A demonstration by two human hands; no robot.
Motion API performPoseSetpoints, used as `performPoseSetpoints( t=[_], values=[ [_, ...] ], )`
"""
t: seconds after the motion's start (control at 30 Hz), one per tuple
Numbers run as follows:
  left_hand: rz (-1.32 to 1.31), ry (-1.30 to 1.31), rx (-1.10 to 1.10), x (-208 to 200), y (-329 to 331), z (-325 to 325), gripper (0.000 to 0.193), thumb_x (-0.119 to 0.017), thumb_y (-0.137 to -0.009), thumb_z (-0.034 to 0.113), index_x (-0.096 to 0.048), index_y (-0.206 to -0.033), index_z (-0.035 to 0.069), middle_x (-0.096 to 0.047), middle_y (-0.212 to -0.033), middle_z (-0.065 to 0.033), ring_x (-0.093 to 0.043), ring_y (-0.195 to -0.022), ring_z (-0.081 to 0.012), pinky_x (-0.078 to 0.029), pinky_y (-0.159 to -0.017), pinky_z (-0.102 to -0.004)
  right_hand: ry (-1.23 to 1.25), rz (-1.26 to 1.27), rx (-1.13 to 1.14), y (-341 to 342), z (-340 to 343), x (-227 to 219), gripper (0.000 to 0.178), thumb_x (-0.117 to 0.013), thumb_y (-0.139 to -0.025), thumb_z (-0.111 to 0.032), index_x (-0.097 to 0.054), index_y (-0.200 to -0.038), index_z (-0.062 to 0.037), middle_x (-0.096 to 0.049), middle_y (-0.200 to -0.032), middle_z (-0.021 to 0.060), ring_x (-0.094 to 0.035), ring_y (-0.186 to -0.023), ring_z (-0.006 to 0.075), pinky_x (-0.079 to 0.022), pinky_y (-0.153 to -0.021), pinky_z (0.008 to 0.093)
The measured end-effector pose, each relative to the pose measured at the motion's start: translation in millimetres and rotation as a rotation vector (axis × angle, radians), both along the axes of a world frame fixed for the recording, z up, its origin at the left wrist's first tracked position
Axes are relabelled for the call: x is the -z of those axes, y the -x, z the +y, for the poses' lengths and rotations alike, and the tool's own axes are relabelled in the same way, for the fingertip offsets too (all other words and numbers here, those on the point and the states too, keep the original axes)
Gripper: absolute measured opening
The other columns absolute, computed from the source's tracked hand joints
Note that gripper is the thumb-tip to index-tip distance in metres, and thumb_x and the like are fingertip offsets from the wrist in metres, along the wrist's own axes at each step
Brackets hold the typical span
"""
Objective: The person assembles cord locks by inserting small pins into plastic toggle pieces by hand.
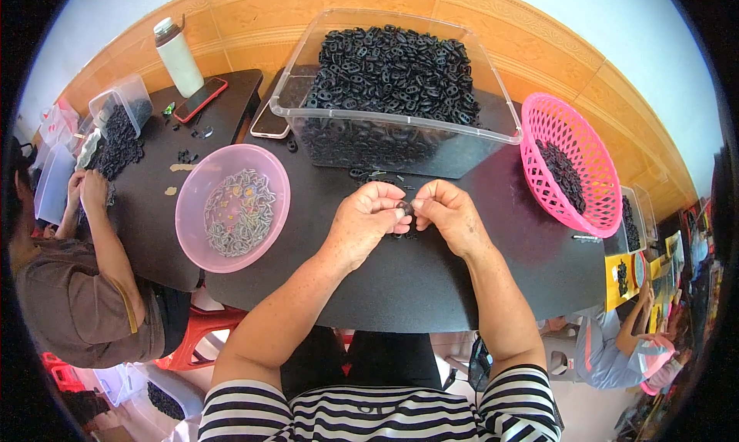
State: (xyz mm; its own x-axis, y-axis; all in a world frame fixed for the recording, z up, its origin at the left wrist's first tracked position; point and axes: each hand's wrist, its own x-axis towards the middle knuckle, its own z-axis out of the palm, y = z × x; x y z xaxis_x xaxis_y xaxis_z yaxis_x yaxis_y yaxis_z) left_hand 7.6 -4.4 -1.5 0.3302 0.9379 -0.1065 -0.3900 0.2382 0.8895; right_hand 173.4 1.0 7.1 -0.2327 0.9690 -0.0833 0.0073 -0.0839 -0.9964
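Observation:
Over the dark table, my left hand and my right hand meet fingertip to fingertip. Between them is a small black plastic piece, pinched by the left thumb and fingers. The right thumb and forefinger close on its other side; its exact shape is partly hidden. Loose black pieces lie just beyond and under the hands. Behind these stands a large clear plastic bin, heaped with black oval pieces that have holes in them.
A pink bowl with small grey parts stands left; a pink lattice basket with dark pieces stands right. A red-edged phone and white bottle are at far left. Co-workers sit left and right.

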Motion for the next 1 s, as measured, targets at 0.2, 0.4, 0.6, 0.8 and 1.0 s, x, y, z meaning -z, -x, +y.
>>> performPoseSetpoints(
  t=[0.2,0.4,0.6,0.8,1.0],
  values=[
    [0.028,0.069,-0.009,-3.4,0.8,0.1,0.019,-0.051,-0.082,-0.003,-0.048,-0.1,-0.003,-0.055,-0.089,-0.0111,-0.059,-0.077,-0.0165,-0.052,-0.068,-0.0276,0.047,0.037,0.037,-1.1,0.5,-2.7,0.004,-0.055,-0.083,-0.008,-0.053,-0.081,-0.0045,-0.055,-0.07,0.0012,-0.052,-0.062,0.0092,-0.045,-0.059,0.0236],
    [-0.042,0.11,0.023,0.5,3.9,1.1,0.02,-0.051,-0.082,-0.001,-0.049,-0.102,-0.003,-0.055,-0.091,-0.0114,-0.059,-0.078,-0.0188,-0.052,-0.071,-0.0297,0.038,0.029,0.037,-0.7,0.7,-2.2,0.004,-0.055,-0.083,-0.008,-0.053,-0.081,-0.0043,-0.055,-0.07,0.0007,-0.052,-0.061,0.0089,-0.044,-0.059,0.0231],
    [-0.069,0.128,0.04,2.0,3.9,2.6,0.017,-0.055,-0.081,0.001,-0.053,-0.098,0.0,-0.058,-0.089,-0.0096,-0.061,-0.077,-0.0185,-0.053,-0.07,-0.0312,0.03,0.015,0.038,-2.4,1.5,-2.0,0.004,-0.054,-0.082,-0.007,-0.053,-0.081,-0.0042,-0.055,-0.07,0.0005,-0.052,-0.061,0.0083,-0.044,-0.058,0.0225],
    [-0.027,0.117,0.012,1.7,4.9,2.0,0.015,-0.056,-0.081,0.002,-0.055,-0.096,0.001,-0.059,-0.085,-0.0082,-0.061,-0.074,-0.0169,-0.053,-0.066,-0.0292,0.026,-0.016,0.036,-1.9,1.0,-3.6,0.004,-0.055,-0.082,-0.007,-0.053,-0.081,-0.0043,-0.054,-0.069,0.0002,-0.052,-0.06,0.0081,-0.044,-0.058,0.0224],
    [-0.016,0.11,0.02,-2.2,5.5,0.8,0.013,-0.055,-0.082,0.002,-0.054,-0.094,0.0,-0.058,-0.086,-0.0091,-0.059,-0.073,-0.0158,-0.052,-0.066,-0.0277,0.024,-0.015,0.022,-1.2,0.1,-2.5,0.006,-0.056,-0.082,-0.009,-0.053,-0.08,-0.0048,-0.054,-0.068,-0.0006,-0.05,-0.06,0.0073,-0.043,-0.056,0.0217]
  ],
)
